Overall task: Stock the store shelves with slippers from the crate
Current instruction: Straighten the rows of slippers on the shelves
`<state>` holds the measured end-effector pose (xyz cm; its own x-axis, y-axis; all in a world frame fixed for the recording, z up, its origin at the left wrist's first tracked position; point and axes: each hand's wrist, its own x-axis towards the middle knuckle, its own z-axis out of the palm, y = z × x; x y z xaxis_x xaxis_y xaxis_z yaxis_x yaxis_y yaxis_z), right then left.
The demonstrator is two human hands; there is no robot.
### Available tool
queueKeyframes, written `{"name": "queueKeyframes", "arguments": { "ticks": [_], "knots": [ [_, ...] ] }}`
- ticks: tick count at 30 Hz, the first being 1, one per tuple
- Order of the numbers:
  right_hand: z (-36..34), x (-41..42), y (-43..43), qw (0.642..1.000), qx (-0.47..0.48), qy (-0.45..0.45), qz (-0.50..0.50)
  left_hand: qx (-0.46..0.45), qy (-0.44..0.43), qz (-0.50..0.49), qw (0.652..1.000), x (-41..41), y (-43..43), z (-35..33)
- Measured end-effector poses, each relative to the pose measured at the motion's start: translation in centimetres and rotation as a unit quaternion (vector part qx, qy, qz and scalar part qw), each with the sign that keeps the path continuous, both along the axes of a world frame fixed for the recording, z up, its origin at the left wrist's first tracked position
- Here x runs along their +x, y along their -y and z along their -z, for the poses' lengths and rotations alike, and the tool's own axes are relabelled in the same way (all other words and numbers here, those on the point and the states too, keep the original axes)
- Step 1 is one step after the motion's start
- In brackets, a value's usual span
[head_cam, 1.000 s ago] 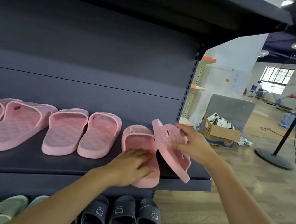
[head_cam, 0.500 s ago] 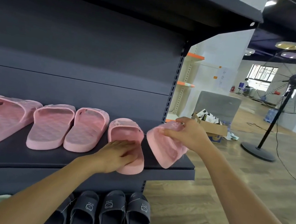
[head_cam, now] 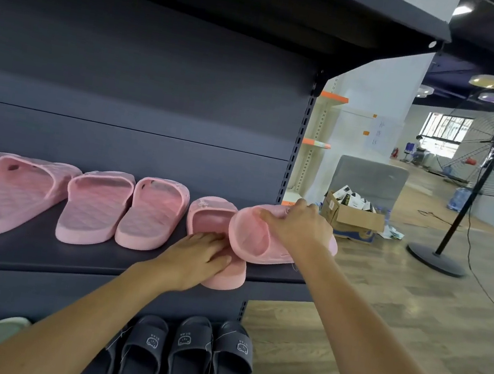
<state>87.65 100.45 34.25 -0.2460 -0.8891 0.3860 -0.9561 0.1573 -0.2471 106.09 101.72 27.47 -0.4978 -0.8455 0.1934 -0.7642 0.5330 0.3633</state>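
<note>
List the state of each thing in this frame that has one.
Left hand: flat, pressing on the pressed slipper.
Right hand: gripping the held slipper's strap.
Pressed slipper: sole down on the shelf, heel over the edge.
Held slipper: tipped on its side, not yet laid flat.
Other pink slippers: lying flat in pairs.
Cardboard box: open, on the floor.

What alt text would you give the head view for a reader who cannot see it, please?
A person's right hand grips a pink slipper at the right end of a dark shelf; the left hand rests on the slipper beside it.
</note>
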Motion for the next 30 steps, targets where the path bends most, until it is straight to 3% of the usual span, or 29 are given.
{"name": "queueKeyframes", "arguments": {
  "ticks": [2,4,6,10,15,20,24,27,30],
  "knots": [
    [-0.2,-0.5,0.4,0.999,0.033,0.027,-0.027,0.003,0.003,0.006,1.000,0.1,0.0,0.0],
    [-0.5,-1.7,0.8,0.988,0.035,0.121,-0.091,0.003,0.007,0.005,1.000,0.2,0.0,-0.1],
    [-0.6,-3.3,0.4,0.960,0.015,0.231,-0.159,-0.001,0.010,0.003,1.000,0.1,-0.2,-0.1],
    [0.2,-5.2,-1.2,0.917,0.071,0.307,-0.244,0.002,0.016,-0.002,1.000,-0.2,-0.6,-0.6],
    [0.9,-5.3,-0.7,0.907,0.047,0.356,-0.220,0.007,0.021,-0.004,1.000,-0.1,-0.5,-0.6],
    [-0.1,-5.2,-0.5,0.837,-0.085,0.528,-0.116,0.022,0.037,-0.023,0.999,-0.3,-0.6,-0.7],
    [-0.4,-6.1,-0.8,0.841,-0.113,0.519,-0.105,0.027,0.032,-0.019,0.999,-0.2,-0.3,-0.6],
    [-0.1,-6.6,-1.4,0.859,-0.096,0.485,-0.134,0.033,0.032,-0.028,0.999,-0.2,0.0,-0.7],
    [0.2,-7.0,-1.8,0.854,-0.081,0.495,-0.140,-0.002,0.027,-0.042,0.999,-1.0,0.0,-1.5]
  ]
}}
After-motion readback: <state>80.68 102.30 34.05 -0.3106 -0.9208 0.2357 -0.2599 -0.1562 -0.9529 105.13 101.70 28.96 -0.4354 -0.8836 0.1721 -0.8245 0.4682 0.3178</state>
